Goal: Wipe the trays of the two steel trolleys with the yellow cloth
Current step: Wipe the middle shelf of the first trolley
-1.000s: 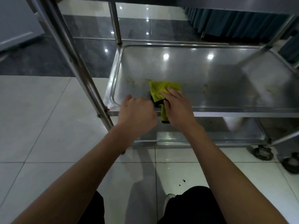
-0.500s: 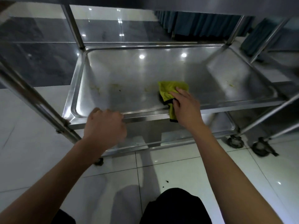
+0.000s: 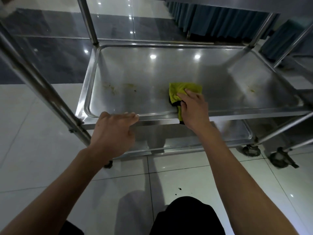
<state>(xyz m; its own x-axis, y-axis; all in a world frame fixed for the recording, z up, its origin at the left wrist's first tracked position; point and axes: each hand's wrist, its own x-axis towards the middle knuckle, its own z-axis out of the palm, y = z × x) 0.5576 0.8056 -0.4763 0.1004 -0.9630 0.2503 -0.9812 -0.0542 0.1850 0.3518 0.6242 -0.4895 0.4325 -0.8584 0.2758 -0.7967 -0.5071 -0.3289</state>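
The steel trolley's middle tray (image 3: 88, 92) fills the view, with yellowish smears (image 3: 110, 86) at its left and a smaller one (image 3: 251, 89) at its right. A yellow cloth (image 3: 186, 89) with a black edge lies near the tray's front middle, one end hanging over the front rim. My right hand (image 3: 194, 109) presses on the cloth with fingers extended while the thumb pinches its fold. My left hand (image 3: 113, 131) grips the front rim left of the cloth, fingers on top and thumb beneath.
A lower tray (image 3: 237, 134) sits under the middle one, with casters (image 3: 250, 150) on the white tiled floor. A slanted steel post (image 3: 42, 85) runs at the left. Part of a second trolley (image 3: 296, 77) stands at the right, with dark blue curtains behind.
My right hand has slid the cloth rightward along the tray, away from the left corner. My left hand has separated from it and taken hold of the front rim.
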